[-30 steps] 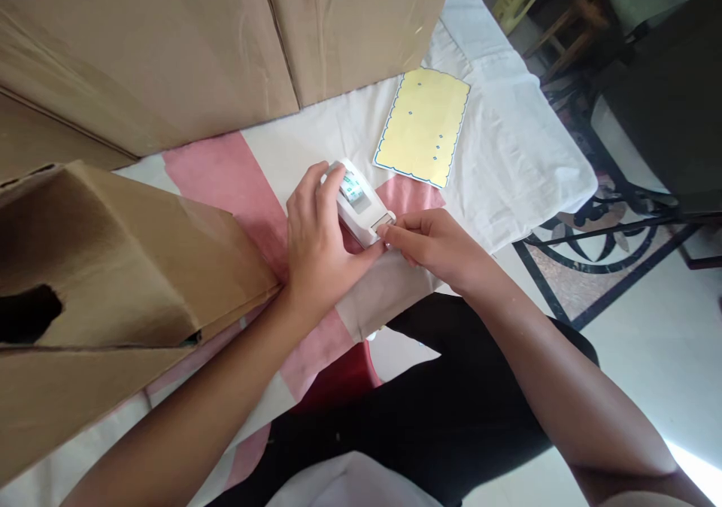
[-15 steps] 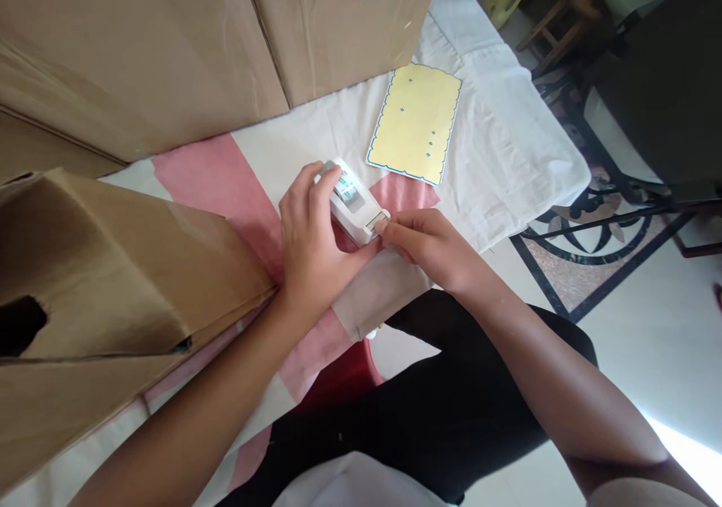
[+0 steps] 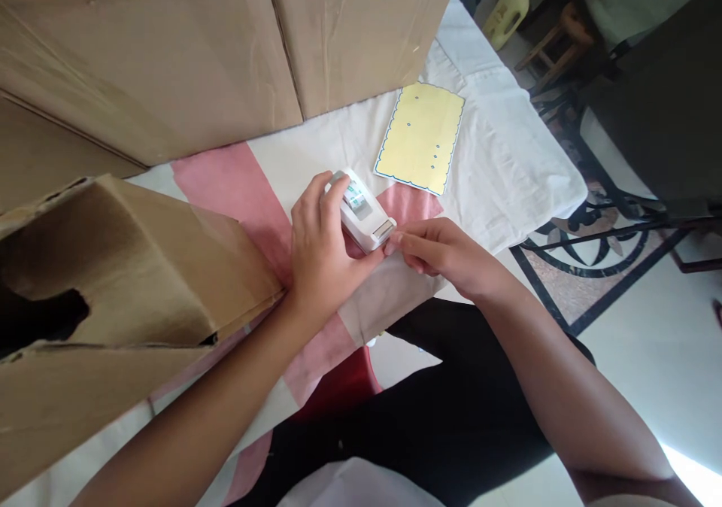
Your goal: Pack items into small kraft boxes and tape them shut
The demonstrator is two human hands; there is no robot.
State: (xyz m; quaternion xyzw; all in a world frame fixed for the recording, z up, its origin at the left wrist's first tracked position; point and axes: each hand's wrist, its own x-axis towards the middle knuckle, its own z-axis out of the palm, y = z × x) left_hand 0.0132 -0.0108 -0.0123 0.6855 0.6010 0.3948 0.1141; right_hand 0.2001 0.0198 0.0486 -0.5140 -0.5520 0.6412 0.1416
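Note:
A small white oblong device (image 3: 364,221) lies at a slant over the tablecloth, with a window showing green-and-white markings and a silvery strip at its near end. My left hand (image 3: 321,244) is wrapped round its left side, fingers over the far end and thumb stretched along the near end. My right hand (image 3: 432,247) is closed in a pinch at the device's near right corner, close to the left thumb tip. Whatever those fingertips may hold is hidden. A yellow card (image 3: 422,137) with a blue scalloped border lies flat beyond the device.
Large cardboard boxes (image 3: 192,63) stand along the back of the table. An open cardboard box (image 3: 163,244) is at the left, by my left forearm. The pink-and-white tablecloth (image 3: 496,183) ends at the right. A wooden stool (image 3: 564,40) and a yellow jug (image 3: 511,10) stand beyond.
The view has shifted, so everything sits slightly lower and to the right. My right fingertips have moved off the silvery strip to the device's corner, leaving the strip more visible.

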